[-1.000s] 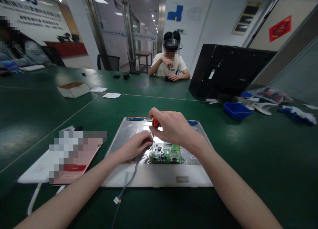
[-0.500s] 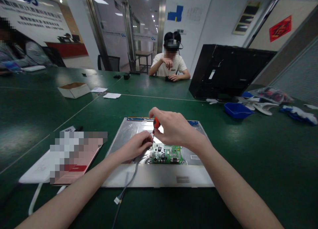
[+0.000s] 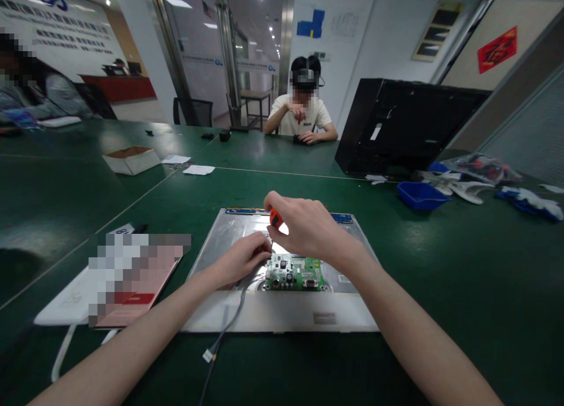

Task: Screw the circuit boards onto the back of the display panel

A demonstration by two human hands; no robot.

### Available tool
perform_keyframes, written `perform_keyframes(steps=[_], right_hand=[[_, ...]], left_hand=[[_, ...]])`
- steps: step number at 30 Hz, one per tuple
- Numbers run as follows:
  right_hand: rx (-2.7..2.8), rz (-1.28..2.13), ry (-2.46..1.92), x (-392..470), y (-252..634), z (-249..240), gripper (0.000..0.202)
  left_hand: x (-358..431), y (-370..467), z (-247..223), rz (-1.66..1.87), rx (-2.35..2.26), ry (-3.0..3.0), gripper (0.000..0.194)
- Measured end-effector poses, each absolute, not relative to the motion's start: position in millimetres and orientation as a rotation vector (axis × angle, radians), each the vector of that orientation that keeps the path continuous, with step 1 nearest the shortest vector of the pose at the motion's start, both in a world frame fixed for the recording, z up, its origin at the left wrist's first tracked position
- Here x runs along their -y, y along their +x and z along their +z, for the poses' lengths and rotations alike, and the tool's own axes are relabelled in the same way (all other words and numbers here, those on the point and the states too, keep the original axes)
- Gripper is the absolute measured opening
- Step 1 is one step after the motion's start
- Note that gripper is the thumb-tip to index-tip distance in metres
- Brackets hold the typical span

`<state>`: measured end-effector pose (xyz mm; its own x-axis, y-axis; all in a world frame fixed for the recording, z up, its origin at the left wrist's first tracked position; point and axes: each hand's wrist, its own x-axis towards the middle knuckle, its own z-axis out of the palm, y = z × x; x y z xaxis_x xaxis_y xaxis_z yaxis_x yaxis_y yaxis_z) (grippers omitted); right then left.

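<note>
A flat metal-backed panel lies in front of me, with a green circuit board on it. My right hand grips a screwdriver by its red and black handle. The shaft points down at the board's upper left corner, where its tip is hidden. My left hand is closed beside that corner, fingertips together near the shaft; what they hold, if anything, is hidden. A grey cable runs from under my left hand over the panel's lower edge to a white connector.
On the left lie a white device and a pink booklet. Farther off are an open box, a black monitor, a blue tray and gloves. A person sits opposite, another at far left.
The screwdriver handle has turned and tilted slightly to the left in my right hand, whose fingers shifted a little. My left hand has stayed in place.
</note>
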<state>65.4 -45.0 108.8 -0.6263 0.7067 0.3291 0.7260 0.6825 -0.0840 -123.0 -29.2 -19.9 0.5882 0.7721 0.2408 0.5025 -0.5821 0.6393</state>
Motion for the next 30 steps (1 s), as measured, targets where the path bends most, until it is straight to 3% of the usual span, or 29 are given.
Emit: perform_keyframes(steps=[30], right_hand=[[2.562, -0.061, -1.117, 44.3, 67.1, 109.3, 0.021]], left_hand=[[28.2, -123.0, -20.3, 0.683, -1.006, 2.324, 0.009]])
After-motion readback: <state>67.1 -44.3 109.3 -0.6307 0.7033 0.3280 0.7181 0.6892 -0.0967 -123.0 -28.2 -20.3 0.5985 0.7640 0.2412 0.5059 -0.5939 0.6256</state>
